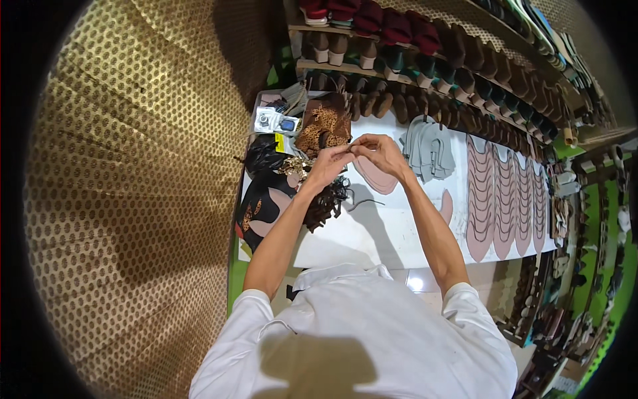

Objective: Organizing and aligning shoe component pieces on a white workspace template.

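Note:
Over the white worktable [359, 236], my left hand [325, 167] and my right hand [380, 153] meet fingertip to fingertip. Both are closed in a pinch around a small, dark bit between them, too small to name. Behind and below my right hand lie pink sole-shaped pieces [376, 178]. A pile of dark, curly strips [325, 206] is beneath my left wrist, and a single thin dark strip [365, 201] rests apart from it on the white surface. Leopard-print material [325, 130] lies just beyond my left hand.
Grey cut pieces [427, 151] are stacked right of my hands, with overlapping rows of pink sole shapes [480, 206] farther right. Black bags [262, 156] and scraps crowd the table's left end. Shelves of shoes [399, 63] rise at the back. A patterned gold curtain [133, 166] hangs left.

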`<state>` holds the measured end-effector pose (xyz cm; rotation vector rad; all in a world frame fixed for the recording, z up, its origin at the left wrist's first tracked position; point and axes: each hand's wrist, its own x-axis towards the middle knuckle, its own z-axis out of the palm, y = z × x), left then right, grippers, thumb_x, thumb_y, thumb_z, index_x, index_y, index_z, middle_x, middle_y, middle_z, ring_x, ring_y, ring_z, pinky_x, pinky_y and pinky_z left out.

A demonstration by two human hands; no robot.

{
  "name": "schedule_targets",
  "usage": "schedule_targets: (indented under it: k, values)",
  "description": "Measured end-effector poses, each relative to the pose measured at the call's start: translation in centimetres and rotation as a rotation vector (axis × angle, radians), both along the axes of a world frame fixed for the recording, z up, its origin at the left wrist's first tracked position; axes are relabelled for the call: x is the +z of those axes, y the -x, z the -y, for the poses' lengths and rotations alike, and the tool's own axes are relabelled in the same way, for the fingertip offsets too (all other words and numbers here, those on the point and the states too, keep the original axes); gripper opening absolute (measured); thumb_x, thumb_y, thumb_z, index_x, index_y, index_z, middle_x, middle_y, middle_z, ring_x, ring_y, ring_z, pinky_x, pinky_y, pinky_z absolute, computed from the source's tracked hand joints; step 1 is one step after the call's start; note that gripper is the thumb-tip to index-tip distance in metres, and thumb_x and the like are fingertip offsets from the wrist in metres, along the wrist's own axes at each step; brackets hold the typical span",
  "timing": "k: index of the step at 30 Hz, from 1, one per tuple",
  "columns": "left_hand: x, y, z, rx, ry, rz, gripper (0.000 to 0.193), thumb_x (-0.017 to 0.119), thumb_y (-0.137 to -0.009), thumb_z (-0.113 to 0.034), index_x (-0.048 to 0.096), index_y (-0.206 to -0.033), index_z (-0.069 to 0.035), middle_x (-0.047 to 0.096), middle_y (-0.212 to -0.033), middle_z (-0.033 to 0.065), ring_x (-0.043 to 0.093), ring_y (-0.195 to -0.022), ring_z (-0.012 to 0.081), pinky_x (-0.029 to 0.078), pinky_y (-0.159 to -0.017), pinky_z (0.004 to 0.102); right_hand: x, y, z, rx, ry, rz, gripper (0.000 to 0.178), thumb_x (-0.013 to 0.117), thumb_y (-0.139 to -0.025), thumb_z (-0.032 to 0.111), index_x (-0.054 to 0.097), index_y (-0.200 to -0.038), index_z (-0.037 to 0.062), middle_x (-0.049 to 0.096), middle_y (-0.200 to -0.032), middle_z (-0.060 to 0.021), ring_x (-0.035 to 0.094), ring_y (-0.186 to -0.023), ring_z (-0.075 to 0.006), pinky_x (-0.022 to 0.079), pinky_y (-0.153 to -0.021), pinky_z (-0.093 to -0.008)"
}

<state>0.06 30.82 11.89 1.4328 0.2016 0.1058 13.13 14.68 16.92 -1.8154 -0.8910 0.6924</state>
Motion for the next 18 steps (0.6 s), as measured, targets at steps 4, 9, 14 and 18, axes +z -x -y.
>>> schedule_targets:
  k: [4, 9, 14, 18]
  values:
    - [-0.5, 0.8, 1.2, 0.005, -0.091, -0.080, 0.035, 0.072, -0.100, -0.016, 0.071, -0.128, 0.005, 0.077, -0.108, 0.0057, 0.068, -0.099, 0.0110, 0.053, -0.091, 0.0256, 0.1, -0.6, 3.2, -0.064, 0.146, 0.065, 0.029, 0.075, -0.095, 0.025, 0.080, -0.111, 0.0012, 0.080, -0.094, -0.0132, 0.076, -0.087, -0.0201, 0.058, -0.080, -0.0338]
    - [-6.0, 4.3, 3.6, 0.028, -0.238, -0.251, 0.031, 0.073, -0.097, -0.021, 0.077, -0.117, 0.003, 0.079, -0.096, 0.0063, 0.070, -0.090, 0.0105, 0.054, -0.080, 0.0264, -5.8, 0.8, 7.7, -0.060, 0.164, 0.066, 0.027, 0.074, -0.097, 0.018, 0.078, -0.113, -0.0038, 0.078, -0.089, -0.0105, 0.068, -0.079, -0.0140, 0.055, -0.072, -0.0322]
    - [-11.1, 7.8, 8.0, 0.035, -0.518, -0.257, 0.027, 0.075, -0.091, -0.023, 0.081, -0.111, -0.006, 0.077, -0.095, 0.0188, 0.074, -0.081, 0.0264, 0.057, -0.075, 0.0355, -12.9, 3.0, 14.4, -0.124, 0.224, 0.063, 0.023, 0.073, -0.094, 0.014, 0.079, -0.109, -0.0025, 0.079, -0.090, -0.0132, 0.069, -0.077, -0.0159, 0.055, -0.072, -0.0320]
    - [-10.9, 9.0, 11.4, -0.060, -0.640, -0.300, 0.022, 0.073, -0.090, -0.018, 0.082, -0.106, -0.006, 0.075, -0.095, 0.0191, 0.072, -0.085, 0.0326, 0.057, -0.079, 0.0406, -15.3, 5.4, 18.8, -0.131, 0.458, 0.117, 0.028, 0.077, -0.087, 0.028, 0.080, -0.105, 0.0060, 0.078, -0.086, -0.0124, 0.074, -0.079, -0.0262, 0.057, -0.074, -0.0393]
